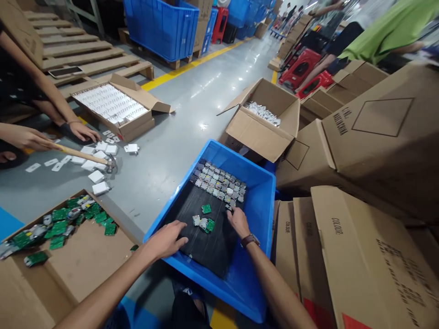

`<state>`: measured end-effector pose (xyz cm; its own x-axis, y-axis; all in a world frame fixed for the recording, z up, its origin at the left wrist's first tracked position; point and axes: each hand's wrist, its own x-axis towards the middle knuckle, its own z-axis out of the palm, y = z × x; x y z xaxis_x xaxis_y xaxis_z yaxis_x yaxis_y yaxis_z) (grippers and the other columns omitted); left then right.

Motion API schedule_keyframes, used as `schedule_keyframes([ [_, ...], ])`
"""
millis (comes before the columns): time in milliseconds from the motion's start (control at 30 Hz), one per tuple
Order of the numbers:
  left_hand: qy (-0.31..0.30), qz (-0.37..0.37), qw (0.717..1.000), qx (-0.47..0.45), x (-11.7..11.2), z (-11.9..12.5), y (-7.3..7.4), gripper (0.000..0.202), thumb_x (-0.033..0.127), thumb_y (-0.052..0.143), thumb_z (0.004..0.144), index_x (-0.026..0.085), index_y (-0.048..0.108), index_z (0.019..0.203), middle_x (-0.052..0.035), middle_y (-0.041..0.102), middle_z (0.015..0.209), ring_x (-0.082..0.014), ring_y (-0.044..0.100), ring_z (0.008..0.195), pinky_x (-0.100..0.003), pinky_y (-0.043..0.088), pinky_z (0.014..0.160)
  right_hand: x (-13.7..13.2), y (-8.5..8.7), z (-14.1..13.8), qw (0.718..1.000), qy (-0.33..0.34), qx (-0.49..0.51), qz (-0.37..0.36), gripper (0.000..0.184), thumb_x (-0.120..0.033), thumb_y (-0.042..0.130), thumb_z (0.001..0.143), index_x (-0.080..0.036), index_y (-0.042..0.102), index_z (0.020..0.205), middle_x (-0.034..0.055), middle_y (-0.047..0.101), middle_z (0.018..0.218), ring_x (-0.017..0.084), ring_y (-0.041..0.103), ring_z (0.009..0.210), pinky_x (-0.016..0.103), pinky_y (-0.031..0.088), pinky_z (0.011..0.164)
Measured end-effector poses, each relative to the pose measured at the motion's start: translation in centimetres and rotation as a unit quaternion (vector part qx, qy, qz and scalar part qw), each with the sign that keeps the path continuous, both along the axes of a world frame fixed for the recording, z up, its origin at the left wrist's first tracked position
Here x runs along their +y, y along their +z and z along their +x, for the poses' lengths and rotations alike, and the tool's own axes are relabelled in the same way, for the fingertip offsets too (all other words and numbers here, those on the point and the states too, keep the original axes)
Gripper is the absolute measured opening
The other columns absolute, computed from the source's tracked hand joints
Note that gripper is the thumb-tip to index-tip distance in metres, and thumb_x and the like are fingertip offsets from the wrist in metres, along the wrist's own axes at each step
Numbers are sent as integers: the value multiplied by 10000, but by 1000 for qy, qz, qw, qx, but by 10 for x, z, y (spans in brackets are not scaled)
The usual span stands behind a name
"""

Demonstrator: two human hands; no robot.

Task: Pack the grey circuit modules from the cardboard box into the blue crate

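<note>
My right hand (pixel 239 222) pinches a small circuit board (pixel 228 207) at the near edge of the packed rows of boards (pixel 219 183). These rows lie on a black sheet (pixel 202 246) inside a blue plastic bin (pixel 252 292). Over the bin's left side, my left hand (pixel 169 238) holds nothing, with thumb and fingers apart. Between the two hands, a loose green circuit board (pixel 206 209) lies near a small cluster of grey and green boards (pixel 204 223) on the sheet.
To the left, an open cardboard tray (pixel 92 251) contains green boards. Another person's hand grips a hammer (pixel 85 154) beside white plastic casings (pixel 99 177) on the floor. Cardboard boxes (pixel 370 246) line the right side; an open box (pixel 260 132) of white parts stands beyond the bin.
</note>
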<state>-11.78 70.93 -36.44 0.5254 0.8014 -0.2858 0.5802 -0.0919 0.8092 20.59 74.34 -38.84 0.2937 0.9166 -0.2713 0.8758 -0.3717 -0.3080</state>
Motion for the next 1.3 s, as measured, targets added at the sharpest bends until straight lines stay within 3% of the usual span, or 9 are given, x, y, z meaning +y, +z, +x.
schedule_keyframes([
  [100,-15,13,1000,10,1,-1,-1,447,400,631,857,196,653,1254,-137,665,1267,-345,605,1223,-409,468,1033,-1,-7,23,998,3,-68,-6,418,-140,490,858,-92,674,1230,174,689,1167,242,632,1068,262,435,886],
  [200,-37,23,999,29,3,-1,2,464,408,608,876,174,637,1276,-150,656,1288,-349,598,1239,-416,476,1029,-4,-26,34,997,15,-67,-32,341,-170,564,826,-74,689,1128,164,695,1081,250,615,1057,266,442,881],
  [400,-70,29,995,61,6,-2,8,474,426,529,937,155,601,1319,-152,639,1335,-336,590,1260,-428,476,1045,0,-61,49,994,-66,-83,33,302,-96,531,772,-64,667,1039,199,668,1005,261,633,924,328,466,845],
  [700,-56,45,995,63,2,-1,10,447,420,522,955,173,598,1320,-139,654,1319,-326,604,1255,-421,481,1048,15,-76,63,986,-105,-46,121,504,-117,469,753,-16,607,1228,230,635,1133,298,601,1083,367,476,936],
  [867,-58,41,995,69,2,0,15,452,405,515,963,155,593,1331,-144,649,1333,-322,608,1250,-419,489,1036,3,-74,27,981,-37,38,189,447,-319,536,838,-112,640,1220,178,646,1156,303,588,1103,430,471,983],
  [967,-62,38,995,75,3,1,18,453,388,516,963,136,593,1332,-152,646,1335,-327,610,1244,-424,493,1027,-4,-77,-14,978,41,153,137,516,-431,611,840,-158,627,1277,124,670,1095,252,641,932,397,534,873],
  [1033,-61,39,994,80,3,1,20,448,384,523,961,136,596,1328,-151,648,1332,-327,613,1239,-418,499,1016,-3,-80,-40,974,63,181,123,534,-403,675,803,-176,632,1284,114,651,1110,241,646,937,385,540,879],
  [1167,-58,40,994,86,4,2,24,428,377,522,964,146,605,1316,-143,658,1315,-313,619,1230,-396,498,1012,23,-84,-78,969,57,189,146,419,-269,652,785,-185,675,1196,106,636,1131,235,638,1069,383,497,1003],
  [1300,-52,35,994,93,5,2,28,416,383,517,967,161,614,1304,-133,674,1288,-306,628,1209,-397,499,1006,66,-82,-110,942,30,318,105,296,-352,580,875,-193,673,1107,75,709,985,208,697,901,354,565,833],
])
